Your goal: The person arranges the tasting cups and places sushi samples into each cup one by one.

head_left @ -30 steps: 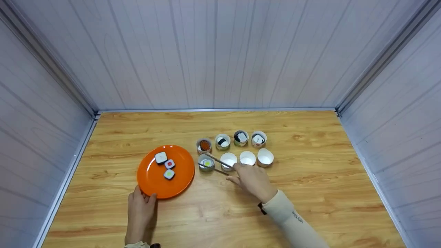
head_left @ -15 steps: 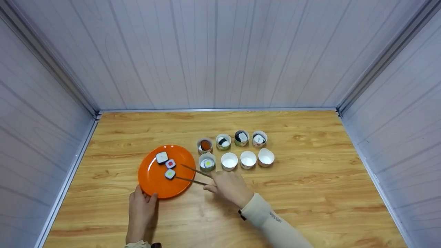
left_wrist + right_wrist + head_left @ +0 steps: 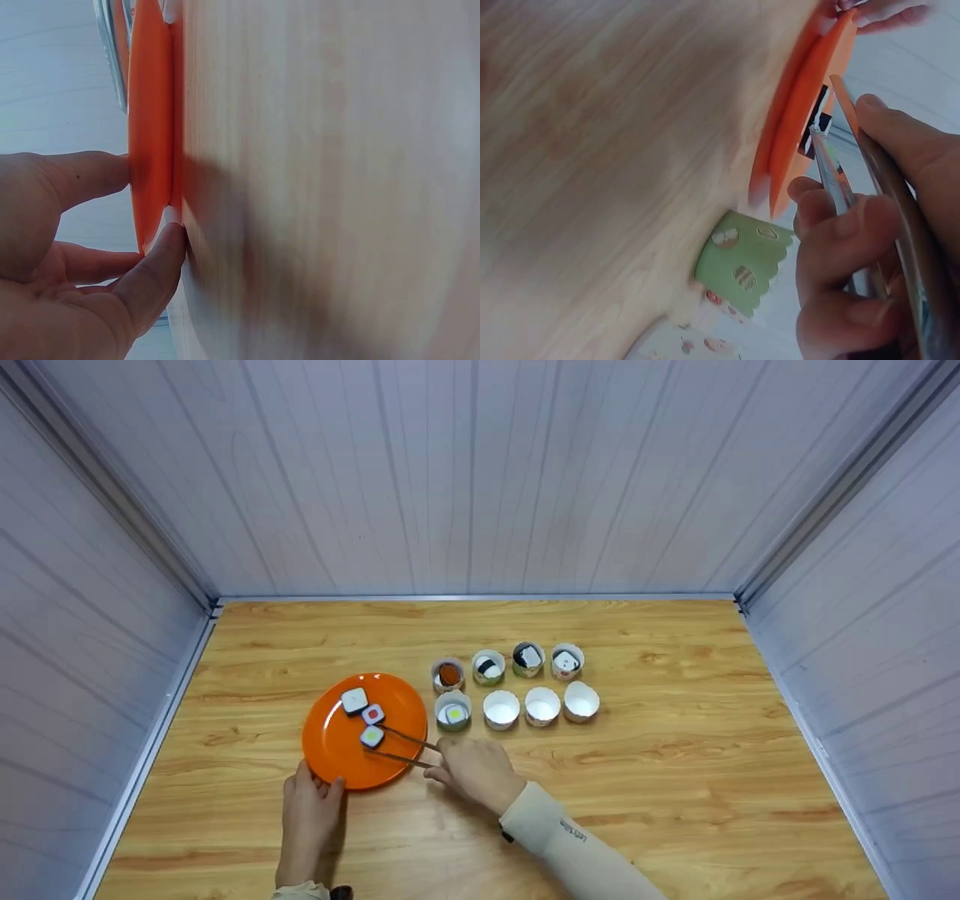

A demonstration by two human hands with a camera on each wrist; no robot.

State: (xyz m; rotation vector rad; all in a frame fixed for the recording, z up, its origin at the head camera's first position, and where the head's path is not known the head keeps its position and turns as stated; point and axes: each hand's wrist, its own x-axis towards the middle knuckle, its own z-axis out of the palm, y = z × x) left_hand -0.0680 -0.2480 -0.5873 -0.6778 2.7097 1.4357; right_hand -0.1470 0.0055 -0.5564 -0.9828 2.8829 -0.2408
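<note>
My left hand (image 3: 309, 817) pinches the near-left rim of an orange plate (image 3: 330, 757); in the left wrist view its thumb lies on the plate's face and fingers are at the underside. My right hand (image 3: 476, 772) grips metal tongs (image 3: 401, 758), whose spread tips stand on either side of a toy sushi roll with a yellow-green centre (image 3: 372, 736). Whether the tips touch it, I cannot tell. Beside that roll sit a sushi roll with a red centre (image 3: 373, 715) and a larger black-and-white sushi piece (image 3: 355, 701).
Two rows of paper cups stand right of the plate. The back row holds sushi pieces, among them a brown-orange one (image 3: 450, 674). The front-left cup (image 3: 454, 725) holds another yellow-green roll; the other front cups (image 3: 501, 710) show white insides. Panel walls (image 3: 480, 480) enclose the wooden table.
My right hand has moved left with the tongs, from the front-left cup to the yellow-green roll on the plate. The left hand stays at the plate's rim.
</note>
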